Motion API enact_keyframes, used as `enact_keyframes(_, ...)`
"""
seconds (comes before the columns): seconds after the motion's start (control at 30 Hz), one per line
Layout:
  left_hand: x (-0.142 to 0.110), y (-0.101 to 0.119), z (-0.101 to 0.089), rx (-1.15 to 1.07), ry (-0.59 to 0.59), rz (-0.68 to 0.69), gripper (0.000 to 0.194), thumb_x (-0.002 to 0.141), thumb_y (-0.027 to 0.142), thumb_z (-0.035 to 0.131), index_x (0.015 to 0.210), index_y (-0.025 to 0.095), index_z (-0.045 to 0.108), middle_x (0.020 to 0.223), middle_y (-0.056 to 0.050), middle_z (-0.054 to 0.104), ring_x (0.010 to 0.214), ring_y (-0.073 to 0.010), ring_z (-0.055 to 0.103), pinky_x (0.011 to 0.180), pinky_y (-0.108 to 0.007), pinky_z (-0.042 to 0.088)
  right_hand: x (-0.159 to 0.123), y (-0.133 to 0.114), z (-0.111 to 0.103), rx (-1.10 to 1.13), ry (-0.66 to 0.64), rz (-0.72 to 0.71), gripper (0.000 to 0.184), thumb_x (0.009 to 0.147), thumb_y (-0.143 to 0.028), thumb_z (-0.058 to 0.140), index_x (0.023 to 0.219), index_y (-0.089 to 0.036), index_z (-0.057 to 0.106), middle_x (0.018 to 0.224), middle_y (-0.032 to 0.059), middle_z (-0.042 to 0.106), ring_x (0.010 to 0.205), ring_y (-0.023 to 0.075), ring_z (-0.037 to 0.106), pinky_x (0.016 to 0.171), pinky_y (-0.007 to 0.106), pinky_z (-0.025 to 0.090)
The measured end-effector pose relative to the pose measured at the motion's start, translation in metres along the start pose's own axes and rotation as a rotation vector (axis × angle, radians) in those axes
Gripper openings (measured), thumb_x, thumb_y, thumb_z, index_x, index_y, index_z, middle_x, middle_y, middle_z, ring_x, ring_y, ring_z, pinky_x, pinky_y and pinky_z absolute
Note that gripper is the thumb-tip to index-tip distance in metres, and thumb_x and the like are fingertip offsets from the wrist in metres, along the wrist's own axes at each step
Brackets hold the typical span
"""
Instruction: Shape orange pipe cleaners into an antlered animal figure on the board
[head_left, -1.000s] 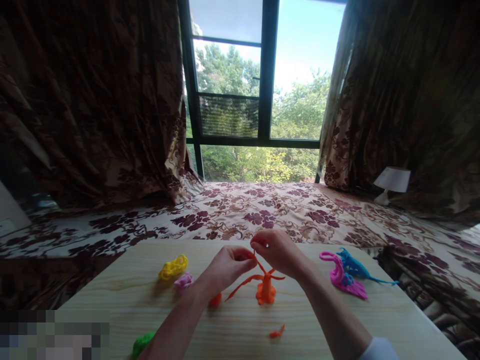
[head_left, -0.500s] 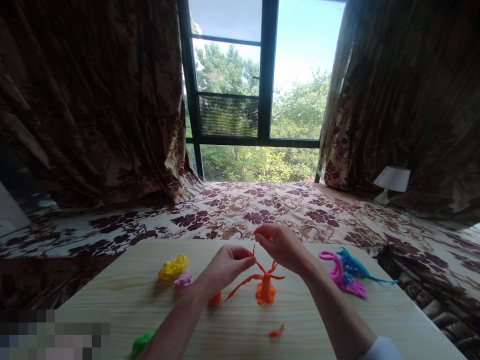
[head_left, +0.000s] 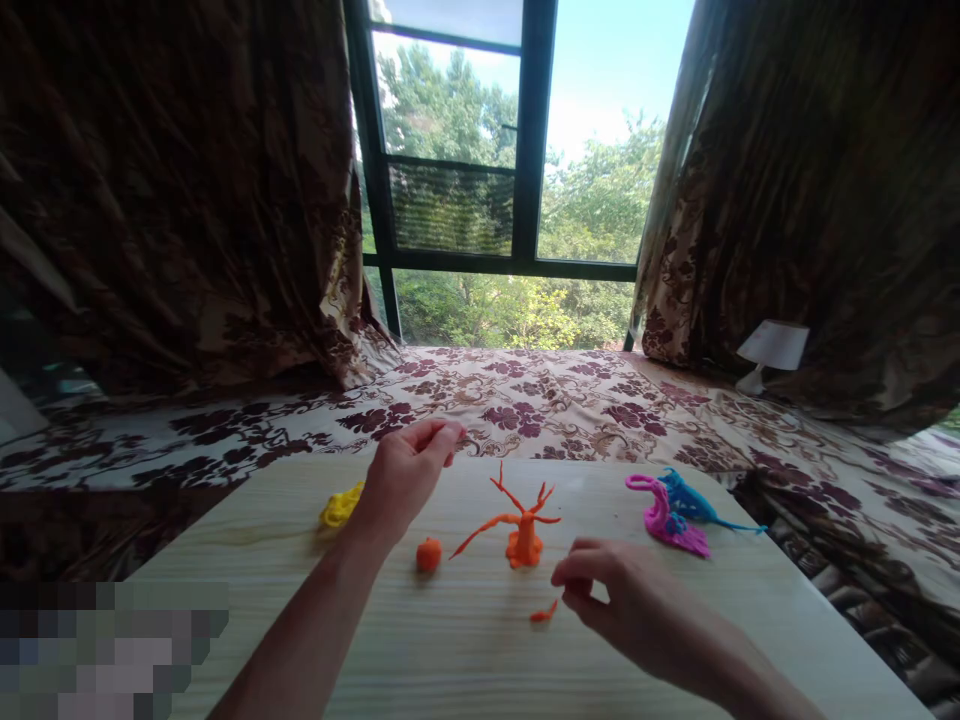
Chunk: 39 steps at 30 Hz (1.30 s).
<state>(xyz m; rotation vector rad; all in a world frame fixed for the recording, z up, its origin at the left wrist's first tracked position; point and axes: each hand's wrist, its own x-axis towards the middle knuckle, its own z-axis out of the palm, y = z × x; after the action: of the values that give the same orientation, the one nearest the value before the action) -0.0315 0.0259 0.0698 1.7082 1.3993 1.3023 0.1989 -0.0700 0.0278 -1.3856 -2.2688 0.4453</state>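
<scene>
at your left, the yellow clay (head_left: 340, 507) lies beside your left forearm, partly behind it, well inside the left edge of the table (head_left: 225, 570). your left hand (head_left: 405, 470) hangs near the far edge, fingertips drawn together; you cannot tell from here whether a bit of clay is pinched in them. nearer you, the orange ball (head_left: 429, 555) sits apart from the branched orange figure (head_left: 525, 543), which stands upright mid-table on its spread base, one long thin arm sloping down toward the ball. the step looks like hand-shaping that figure, with neither hand touching it now. just nearer you lies a small orange scrap (head_left: 543, 613), with your right hand (head_left: 626, 590) just beside it: fingers curled, thumb close under them, a narrow grip whose contents you cannot make out. picking up the scrap would call for a light fingertip pinch, and any work on the thin branches for a soft touch, since they look easy to bend. farther right, the pink clay piece (head_left: 660, 520) touches or overlaps the blue one (head_left: 686, 498), whose tail reaches close to the right edge. you have more room to move between figure and pink piece than between figure and ball.
</scene>
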Motion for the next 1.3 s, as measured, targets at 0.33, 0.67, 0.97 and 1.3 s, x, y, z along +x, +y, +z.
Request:
enact_keyframes(0.33,-0.107,0.010,0.026,0.073,-0.339,0.117,0.018,0.081,0.029,0.049,0.076,0.021,0.064,0.071,0.002,0.063,0.069,-0.0121,0.056,0.066,-0.019,0.044,-0.003,0.018,0.042,-0.065,0.034,-0.049,0.011,0.080,-0.018,0.050,0.073,-0.021,0.058,0.080,-0.0009,0.058,0.073,0.0114,0.052,0.064,0.020,0.036)
enact_keyframes(0.67,-0.118,-0.029,0.056,-0.025,-0.438,-0.032,0.025,0.076,0.025,0.055,0.099,0.023,0.064,0.083,-0.001,0.067,0.066,-0.0120,0.059,0.065,-0.021,0.049,-0.015,0.009,0.045,0.273,0.071,-0.033,0.010,0.080,-0.014,0.051,0.080,-0.021,0.058,0.073,-0.0038,0.061,0.067,0.0076,0.054,0.063,0.018,0.039)
enact_keyframes(0.97,-0.113,-0.034,0.054,-0.258,-0.506,-0.376,0.024,0.075,0.033,0.059,0.092,0.019,0.069,0.071,-0.001,0.068,0.065,-0.0122,0.057,0.061,-0.020,0.045,-0.015,0.003,0.038,0.304,0.102,-0.089,0.025,0.075,-0.012,0.054,0.098,-0.022,0.057,0.092,0.0016,0.057,0.082,0.0116,0.054,0.072,0.022,0.042)
enact_keyframes(1.3,-0.116,-0.030,0.053,-0.162,-0.548,-0.294,0.026,0.078,0.040,0.053,0.083,0.018,0.067,0.068,0.000,0.062,0.065,-0.0127,0.053,0.059,-0.021,0.042,-0.014,0.001,0.040,0.182,0.136,-0.113,0.015,0.086,-0.023,0.046,0.087,-0.022,0.061,0.082,0.0028,0.056,0.075,0.0123,0.051,0.067,0.025,0.039)
